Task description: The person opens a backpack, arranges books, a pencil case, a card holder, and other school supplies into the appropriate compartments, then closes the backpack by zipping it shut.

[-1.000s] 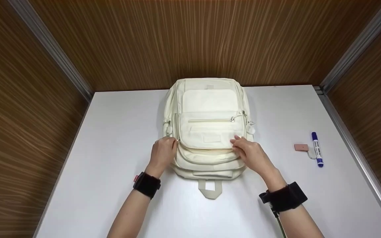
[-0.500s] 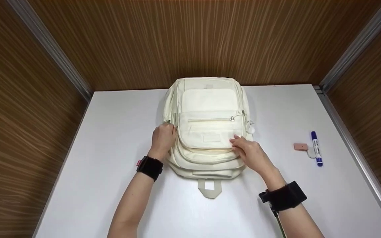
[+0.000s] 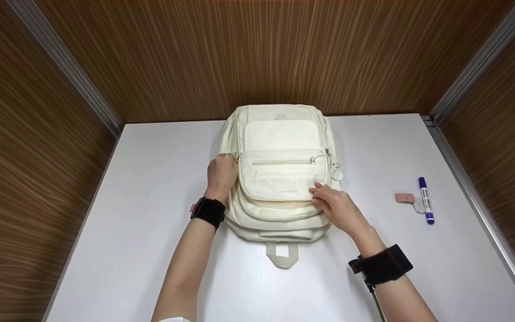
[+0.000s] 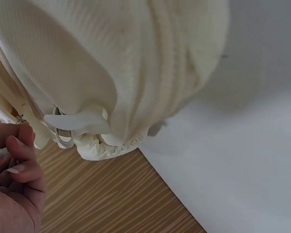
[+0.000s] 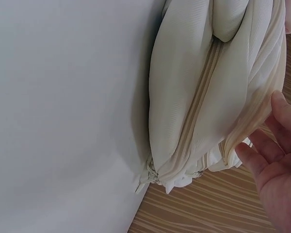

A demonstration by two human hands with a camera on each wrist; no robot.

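A cream backpack (image 3: pixel 280 134) lies on the white table, its top handle (image 3: pixel 282 261) toward me. The front pocket (image 3: pixel 284 190) gapes along its near edge. At the pocket's left side, my left hand (image 3: pixel 222 174) has curled fingers pinching the zipper pull; in the left wrist view a bit of metal (image 4: pixel 20 119) shows at the fingertips. My right hand (image 3: pixel 339 209) holds the pocket's near right edge. Seen from the right wrist, its thumb and fingers (image 5: pixel 251 158) lie at the beige zipper edge (image 5: pixel 250 116) of that pocket.
Right of the backpack lie a blue-capped marker (image 3: pixel 426 200) and a small pink block (image 3: pixel 404 198) with a pale piece (image 3: pixel 419 206) beside it. A white charm (image 3: pixel 337 173) hangs at the backpack's right side. Wood-patterned panels (image 3: pixel 257 53) enclose the table.
My left hand has moved away from me along the pocket's left side, from the near corner up toward the level of the small front zipper. My right hand has stayed at the pocket edge.
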